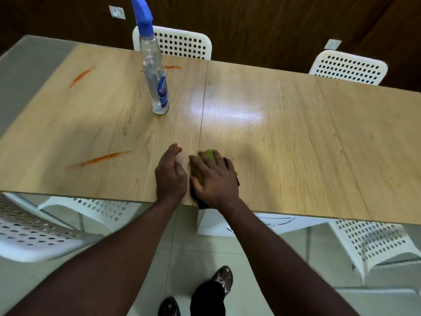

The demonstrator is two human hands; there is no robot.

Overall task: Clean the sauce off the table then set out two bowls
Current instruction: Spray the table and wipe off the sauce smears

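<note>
Three orange sauce streaks lie on the left half of the wooden table, so the green sponge, pressed flat near the front edge under the spread fingers of the right hand, should likely sweep left in firm overlapping strokes, with the empty, loosely curled left hand lifting aside and the upright spray bottle avoided.

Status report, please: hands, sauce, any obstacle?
Right hand presses green sponge on wooden table. Left hand idle beside. Three orange sauce streaks uncleaned. Clear blue-topped spray bottle near one.
</note>
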